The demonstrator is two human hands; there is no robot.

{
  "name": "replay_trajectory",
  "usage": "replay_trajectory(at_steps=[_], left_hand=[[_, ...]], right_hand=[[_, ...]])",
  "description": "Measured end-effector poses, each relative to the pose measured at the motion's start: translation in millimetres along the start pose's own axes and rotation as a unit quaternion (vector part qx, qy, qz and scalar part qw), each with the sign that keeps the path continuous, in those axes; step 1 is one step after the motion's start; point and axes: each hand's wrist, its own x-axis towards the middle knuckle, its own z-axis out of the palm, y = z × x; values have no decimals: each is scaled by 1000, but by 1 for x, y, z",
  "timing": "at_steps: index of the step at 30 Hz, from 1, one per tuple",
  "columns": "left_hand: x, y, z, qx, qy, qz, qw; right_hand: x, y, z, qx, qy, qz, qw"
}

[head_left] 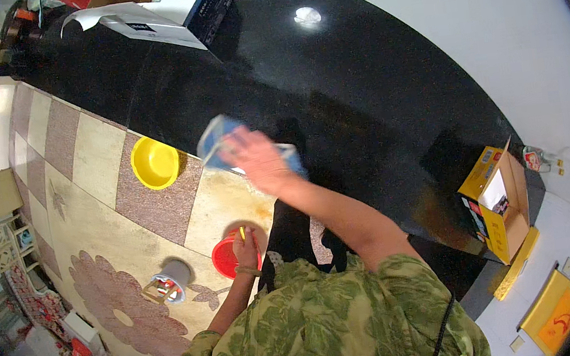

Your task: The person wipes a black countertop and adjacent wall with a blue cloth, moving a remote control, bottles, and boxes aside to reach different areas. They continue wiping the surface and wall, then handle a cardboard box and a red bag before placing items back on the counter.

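My right hand (253, 158) presses on a blue and white cloth (216, 138) at the near edge of a glossy black countertop (339, 96); hand and cloth are blurred, and part of the cloth spreads to both sides of the fingers. Lower down, my left hand (244, 247) is closed around something small and yellow (242, 232), whose full shape is hidden. That hand is over a red plastic basin (223, 257), whose rim it partly covers. A yellow plastic basin (155, 163) lies near the counter's edge, over the patterned tile floor.
An opened white and dark-blue cardboard box (159, 20) stands at the counter's upper left. At its right end is an open yellow cardboard box (499, 205), with a clear bottle (533, 158) beside it. A grey bin (175, 277) with litter stands on the floor (114, 220).
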Motion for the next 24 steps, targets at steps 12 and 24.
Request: replay_trajectory(at_steps=[12,24], left_hand=[[-31,-103,-47,42,138,16,989],[-56,-57,-3,-27,99,34,994]], right_hand=[[-248,29,-34,-22,3,-5,1000],[-11,-6,22,2,17,12,1000]])
